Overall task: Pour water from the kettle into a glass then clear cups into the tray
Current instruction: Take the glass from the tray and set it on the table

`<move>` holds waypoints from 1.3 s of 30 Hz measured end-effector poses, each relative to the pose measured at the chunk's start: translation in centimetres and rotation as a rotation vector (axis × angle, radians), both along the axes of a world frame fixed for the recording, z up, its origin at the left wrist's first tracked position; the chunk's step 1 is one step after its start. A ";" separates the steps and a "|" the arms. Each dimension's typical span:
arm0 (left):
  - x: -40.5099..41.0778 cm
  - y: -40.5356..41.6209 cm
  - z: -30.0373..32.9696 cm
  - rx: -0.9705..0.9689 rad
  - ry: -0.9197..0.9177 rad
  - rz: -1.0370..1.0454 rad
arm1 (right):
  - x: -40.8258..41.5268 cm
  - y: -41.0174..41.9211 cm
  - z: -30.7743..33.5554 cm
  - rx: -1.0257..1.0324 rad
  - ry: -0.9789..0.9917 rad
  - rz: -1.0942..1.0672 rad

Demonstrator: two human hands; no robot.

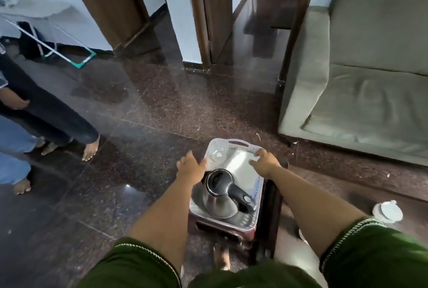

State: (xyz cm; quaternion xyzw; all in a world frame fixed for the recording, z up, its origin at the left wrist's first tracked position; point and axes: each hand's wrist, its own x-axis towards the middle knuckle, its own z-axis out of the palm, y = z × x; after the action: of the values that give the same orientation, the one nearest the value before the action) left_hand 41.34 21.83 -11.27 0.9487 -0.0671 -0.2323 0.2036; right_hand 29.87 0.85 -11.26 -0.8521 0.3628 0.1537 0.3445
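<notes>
Green sleeves frame both forearms. Left hand and right hand grip the white tray's far left and right rims, fingers closed on them. Steel kettle stands at its near end, a clear glass far left. Clearing appears nearly complete; carrying likely remains.

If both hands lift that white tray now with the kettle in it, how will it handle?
Probably near-end heavy: the steel kettle sits at the near end of the tray, the small glass at the far end. The perforated plastic may flex. The left hand and right hand are near the far end, so it might dip toward the person.
</notes>
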 end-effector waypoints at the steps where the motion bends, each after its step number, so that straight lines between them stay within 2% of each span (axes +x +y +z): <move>1: 1.6 -0.2 -0.7 -0.001 0.089 0.025 | 1.5 0.1 -0.5 0.049 0.033 -0.002; 9: 8.4 -5.7 -4.7 -0.215 0.368 0.089 | 10.2 1.4 -4.5 0.151 0.211 0.013; 13: 9.3 -7.1 -7.2 -0.173 0.357 -0.003 | 11.8 1.8 -6.8 0.165 0.215 -0.040; 20: 11.3 -7.5 -11.0 -0.135 0.487 0.058 | 15.0 2.4 -8.9 0.301 0.203 -0.147; 26: 11.3 -8.3 -12.1 -0.152 0.502 0.055 | 16.4 2.7 -10.1 0.397 0.231 -0.217; 33: 10.5 -9.5 -12.0 -0.130 0.526 0.205 | 16.2 3.0 -10.0 0.461 0.179 -0.326; 39: 9.2 -9.5 -9.3 -0.202 0.445 0.265 | 14.2 2.6 -8.2 0.445 0.095 -0.393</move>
State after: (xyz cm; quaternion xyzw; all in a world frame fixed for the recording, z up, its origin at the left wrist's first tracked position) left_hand 50.52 12.37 -20.57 0.8498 0.0811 -0.3984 0.3354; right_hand 44.09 3.44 -19.43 -0.6610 0.4937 0.1994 0.5288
